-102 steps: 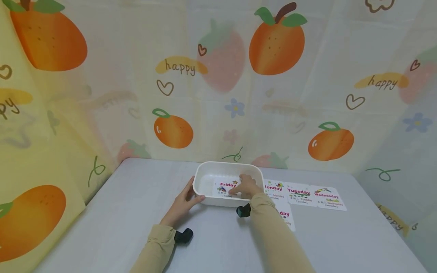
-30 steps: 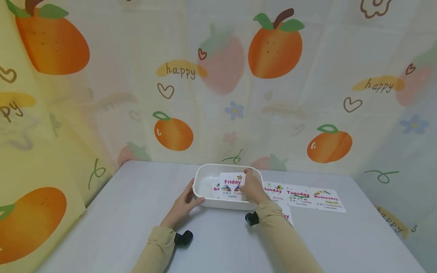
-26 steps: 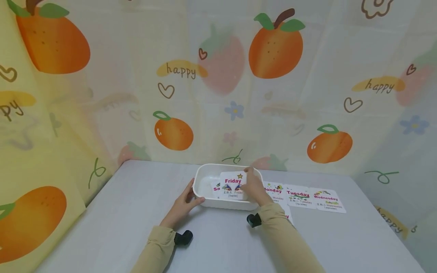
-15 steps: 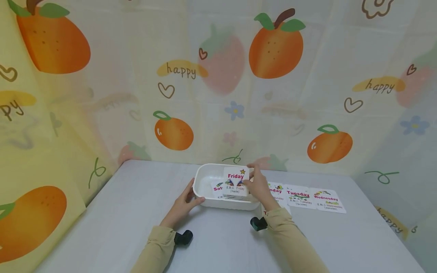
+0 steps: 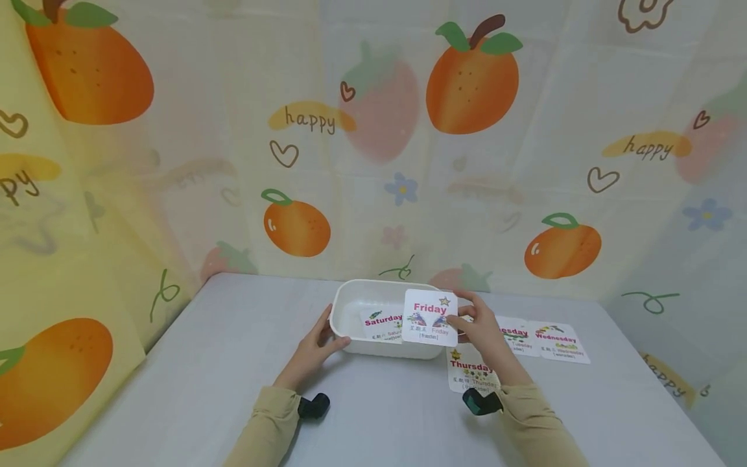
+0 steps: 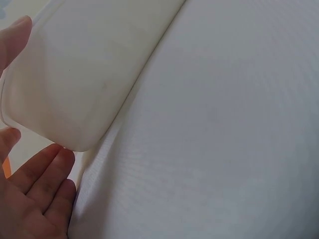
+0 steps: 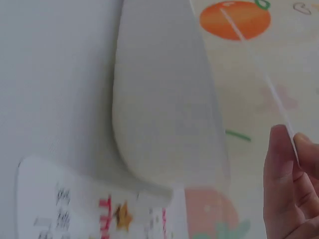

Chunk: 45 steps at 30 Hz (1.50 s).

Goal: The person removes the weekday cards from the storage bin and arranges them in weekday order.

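Observation:
My left hand holds the left end of a white plastic box, thumb at the front rim and fingers along the side. In the left wrist view, the fingers bend at the box's corner. My right hand pinches the Friday card by its right edge, above the box's right end. The right wrist view shows this card edge-on between thumb and fingers. Inside the box lies a Saturday card, partly covered by the Friday card.
Right of the box, a Wednesday card and a Tuesday card lie on the white table. A Thursday card sits nearer me, partly under my right wrist. A fruit-print curtain rises behind the table.
The Friday card lay in the box; my right hand has taken it, lifted it and carried it right. The Saturday card has come into view. My left hand has stayed at the box.

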Each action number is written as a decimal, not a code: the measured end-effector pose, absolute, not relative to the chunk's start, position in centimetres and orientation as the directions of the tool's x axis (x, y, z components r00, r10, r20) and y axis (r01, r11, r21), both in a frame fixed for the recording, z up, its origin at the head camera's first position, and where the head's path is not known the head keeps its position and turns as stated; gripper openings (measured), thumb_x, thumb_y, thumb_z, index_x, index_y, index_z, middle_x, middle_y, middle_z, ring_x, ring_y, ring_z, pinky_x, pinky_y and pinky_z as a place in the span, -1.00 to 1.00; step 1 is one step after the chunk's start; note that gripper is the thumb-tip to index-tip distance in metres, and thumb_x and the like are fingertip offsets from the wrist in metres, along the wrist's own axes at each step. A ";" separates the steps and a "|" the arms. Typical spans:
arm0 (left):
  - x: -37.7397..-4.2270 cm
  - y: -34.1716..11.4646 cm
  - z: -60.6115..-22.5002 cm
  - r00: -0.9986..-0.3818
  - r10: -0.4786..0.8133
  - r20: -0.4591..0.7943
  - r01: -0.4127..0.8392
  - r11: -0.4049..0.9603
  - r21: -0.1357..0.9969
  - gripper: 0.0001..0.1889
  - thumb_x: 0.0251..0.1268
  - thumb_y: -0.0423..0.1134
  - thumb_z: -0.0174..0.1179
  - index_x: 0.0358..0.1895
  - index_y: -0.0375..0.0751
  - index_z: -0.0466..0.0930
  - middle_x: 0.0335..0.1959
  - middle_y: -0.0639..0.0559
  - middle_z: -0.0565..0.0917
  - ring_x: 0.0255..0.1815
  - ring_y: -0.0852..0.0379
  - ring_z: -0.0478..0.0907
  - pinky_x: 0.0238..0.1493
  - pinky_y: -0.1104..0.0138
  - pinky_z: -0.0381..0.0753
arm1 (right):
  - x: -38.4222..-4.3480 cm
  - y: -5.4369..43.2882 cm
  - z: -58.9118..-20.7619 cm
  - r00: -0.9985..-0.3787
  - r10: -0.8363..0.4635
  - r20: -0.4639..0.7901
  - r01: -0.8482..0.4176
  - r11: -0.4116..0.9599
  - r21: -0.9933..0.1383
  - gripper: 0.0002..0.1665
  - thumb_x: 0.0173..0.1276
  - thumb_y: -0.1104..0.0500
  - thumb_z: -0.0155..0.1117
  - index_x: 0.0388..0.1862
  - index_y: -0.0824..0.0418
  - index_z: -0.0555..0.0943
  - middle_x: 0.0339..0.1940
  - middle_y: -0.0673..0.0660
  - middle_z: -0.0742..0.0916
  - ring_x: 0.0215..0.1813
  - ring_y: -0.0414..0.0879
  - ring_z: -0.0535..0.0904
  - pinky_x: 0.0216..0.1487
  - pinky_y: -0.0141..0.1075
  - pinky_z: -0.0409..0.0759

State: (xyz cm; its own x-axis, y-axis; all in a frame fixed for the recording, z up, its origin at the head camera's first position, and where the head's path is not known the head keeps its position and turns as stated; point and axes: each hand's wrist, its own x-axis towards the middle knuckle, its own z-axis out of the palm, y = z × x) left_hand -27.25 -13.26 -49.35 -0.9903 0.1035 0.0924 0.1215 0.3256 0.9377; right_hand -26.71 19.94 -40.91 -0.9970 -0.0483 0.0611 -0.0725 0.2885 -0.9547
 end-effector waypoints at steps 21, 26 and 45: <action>-27.2 -13.3 -49.3 -0.989 0.112 0.091 0.122 0.305 0.944 -0.08 0.06 0.05 0.33 0.46 0.27 -0.04 0.29 0.01 0.34 0.31 -0.04 0.23 0.20 -0.17 0.17 | -22.1 33.0 -45.4 -0.985 0.138 -0.098 0.150 0.439 -0.886 -0.25 0.36 0.07 0.18 0.42 0.20 0.11 -0.09 0.29 0.49 -0.30 -0.09 0.51 -0.36 -0.32 0.57; -27.3 -13.3 -49.3 -0.991 0.106 0.085 0.114 0.312 0.943 -0.07 0.02 0.11 0.34 0.45 0.32 -0.03 0.30 0.02 0.33 0.31 -0.03 0.23 0.20 -0.16 0.17 | -21.7 34.8 -46.0 -0.972 0.190 -0.139 0.212 0.451 -0.867 -0.23 0.36 0.08 0.16 0.43 0.27 0.09 -0.06 0.30 0.47 -0.33 -0.13 0.48 -0.42 -0.35 0.53; -27.3 -13.3 -49.3 -0.993 0.092 0.074 0.101 0.334 0.937 -0.08 0.03 0.09 0.33 0.44 0.34 -0.03 0.26 0.06 0.37 0.28 0.01 0.28 0.17 -0.14 0.24 | -21.1 36.4 -46.1 -0.956 0.229 -0.182 0.276 0.501 -0.820 -0.25 0.30 0.14 0.22 0.36 0.39 0.17 -0.08 0.40 0.52 -0.35 -0.10 0.47 -0.48 -0.37 0.46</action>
State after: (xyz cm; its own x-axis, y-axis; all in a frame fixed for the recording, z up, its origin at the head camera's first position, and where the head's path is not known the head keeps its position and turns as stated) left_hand -27.30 -13.28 -49.28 -0.9930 0.0924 0.0738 0.1007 0.3340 0.9372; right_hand -21.14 36.39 -46.05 -0.9562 0.2289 -0.1823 0.2763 0.5010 -0.8202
